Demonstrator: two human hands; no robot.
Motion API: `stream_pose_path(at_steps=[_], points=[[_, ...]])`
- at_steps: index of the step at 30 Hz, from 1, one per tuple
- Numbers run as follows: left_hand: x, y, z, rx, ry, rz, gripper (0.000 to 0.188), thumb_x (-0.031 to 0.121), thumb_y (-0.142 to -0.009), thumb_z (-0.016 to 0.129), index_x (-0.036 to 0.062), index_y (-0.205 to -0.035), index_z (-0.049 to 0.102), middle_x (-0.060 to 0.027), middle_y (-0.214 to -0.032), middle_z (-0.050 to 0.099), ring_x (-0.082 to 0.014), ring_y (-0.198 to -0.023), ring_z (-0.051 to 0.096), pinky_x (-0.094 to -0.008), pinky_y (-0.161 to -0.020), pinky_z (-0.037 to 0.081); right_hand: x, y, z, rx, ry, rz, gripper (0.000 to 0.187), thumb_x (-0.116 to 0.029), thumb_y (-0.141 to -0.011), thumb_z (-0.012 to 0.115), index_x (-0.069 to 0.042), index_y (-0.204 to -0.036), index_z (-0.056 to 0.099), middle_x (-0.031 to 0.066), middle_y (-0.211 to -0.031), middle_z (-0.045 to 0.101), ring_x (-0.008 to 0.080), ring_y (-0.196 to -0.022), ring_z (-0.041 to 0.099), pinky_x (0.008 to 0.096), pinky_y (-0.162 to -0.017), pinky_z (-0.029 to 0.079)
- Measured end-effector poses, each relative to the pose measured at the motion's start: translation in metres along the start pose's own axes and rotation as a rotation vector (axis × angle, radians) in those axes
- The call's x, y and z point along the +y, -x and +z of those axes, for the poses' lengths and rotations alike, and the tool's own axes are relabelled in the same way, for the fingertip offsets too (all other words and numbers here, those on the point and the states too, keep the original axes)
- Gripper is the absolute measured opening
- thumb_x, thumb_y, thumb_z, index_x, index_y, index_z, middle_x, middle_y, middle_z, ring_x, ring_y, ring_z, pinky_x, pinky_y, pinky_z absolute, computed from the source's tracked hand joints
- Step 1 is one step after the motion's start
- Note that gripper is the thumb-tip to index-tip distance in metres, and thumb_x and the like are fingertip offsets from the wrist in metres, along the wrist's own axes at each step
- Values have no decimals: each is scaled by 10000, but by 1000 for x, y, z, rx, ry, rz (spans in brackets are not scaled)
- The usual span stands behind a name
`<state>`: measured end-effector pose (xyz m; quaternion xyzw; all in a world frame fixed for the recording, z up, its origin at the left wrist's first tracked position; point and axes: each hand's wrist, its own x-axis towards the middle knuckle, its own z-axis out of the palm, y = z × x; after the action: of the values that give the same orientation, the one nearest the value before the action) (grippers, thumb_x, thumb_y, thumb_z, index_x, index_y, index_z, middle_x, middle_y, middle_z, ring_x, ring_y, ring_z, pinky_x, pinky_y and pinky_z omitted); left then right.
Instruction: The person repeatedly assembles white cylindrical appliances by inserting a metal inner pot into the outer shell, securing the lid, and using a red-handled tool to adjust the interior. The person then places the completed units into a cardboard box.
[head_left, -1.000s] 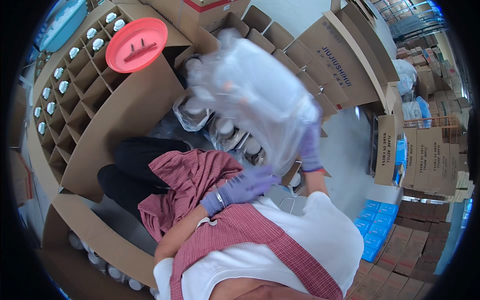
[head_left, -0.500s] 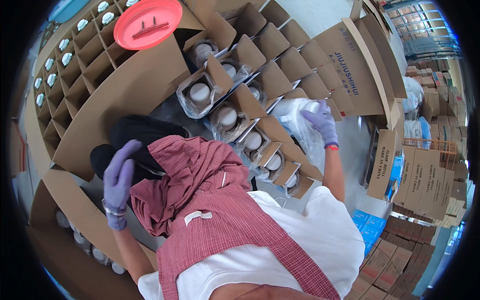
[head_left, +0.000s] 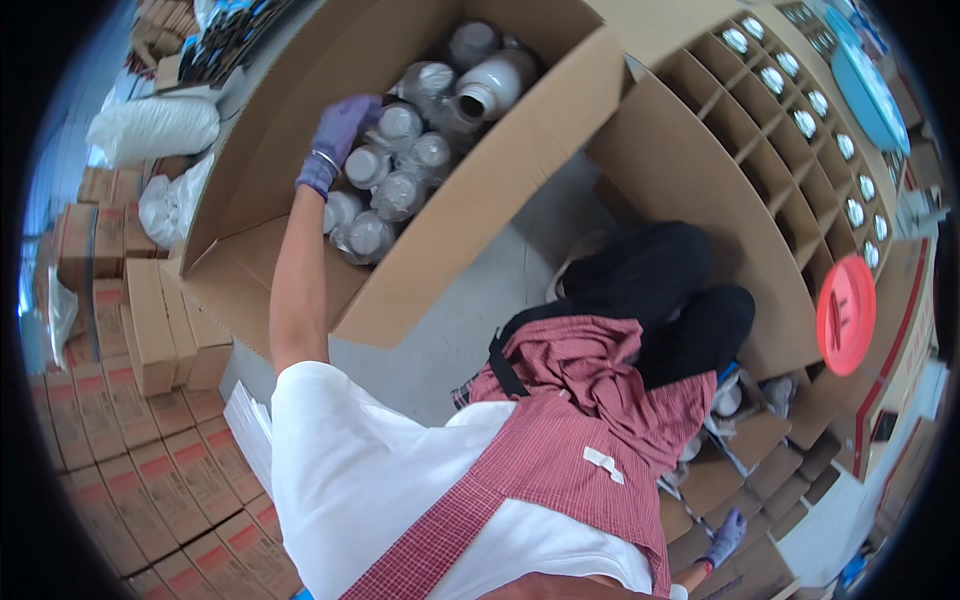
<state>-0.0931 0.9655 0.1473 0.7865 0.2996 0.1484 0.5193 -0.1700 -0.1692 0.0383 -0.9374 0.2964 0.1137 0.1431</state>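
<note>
My left hand, in a purple glove, reaches into a large open carton at the upper left. Its fingers are closed at the plastic wrap of a white bottle. Around it lie several more bottles in clear wrap, among them a larger white one with a dark open mouth. At the lower right my gloved right hand lies by the upright cardboard dividers, its small visible fingers stretched out. Wrapped white-topped items stand between those dividers, partly hidden by my apron.
Beyond my knees stands a divided carton with silver-topped items in some cells. A red plate with small dark sticks sits at its corner. A blue basin stands at the far right. Stacked brown cartons fill the lower left.
My view has swung left. My left hand has moved from the air beside my knee into the large carton with the bottles. My right hand has left the clear plastic wrap it touched.
</note>
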Motion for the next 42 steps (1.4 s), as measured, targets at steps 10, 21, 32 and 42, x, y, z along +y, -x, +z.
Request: stream_pose_path(at_steps=[10, 21, 32, 42], points=[[-101, -53, 138, 155, -494, 314, 1017, 383, -770, 802, 42, -1543, 237, -271, -1524, 312, -427, -1418, 302, -439, -1174, 273, -363, 20, -68, 174, 152, -527, 455, -232, -969, 601, 26, -1337, 529, 190, -1267, 557, 304, -1137, 590, 373, -969, 470], [18, -61, 171, 366, 331, 178, 702, 195, -853, 752, -21, -1419, 397, -163, -1287, 559, -237, -1135, 577, -370, -978, 498, -567, 91, -25, 114, -178, -1128, 469, -106, -852, 660, 22, -1291, 553, 229, -1283, 554, 389, -1206, 542, 430, -1044, 422], [128, 173, 319, -830, 479, 330, 593, 332, -1010, 539, 4, -1477, 381, -149, -1464, 469, -223, -1347, 448, -366, -1143, 329, -593, 92, -43, 145, -1053, -1196, 189, -25, -774, 557, -12, -962, 568, 136, -1095, 593, 274, -1086, 554, 384, -996, 416], [144, 198, 386, -845, 411, 559, 314, 160, -1037, 454, -9, -1207, 656, -159, -1241, 641, -288, -1288, 519, -403, -1110, 386, -470, 113, 35, -251, -876, -1262, 330, -168, -759, 660, -38, -1063, 642, 159, -1271, 566, 341, -1230, 509, 451, -1082, 378]])
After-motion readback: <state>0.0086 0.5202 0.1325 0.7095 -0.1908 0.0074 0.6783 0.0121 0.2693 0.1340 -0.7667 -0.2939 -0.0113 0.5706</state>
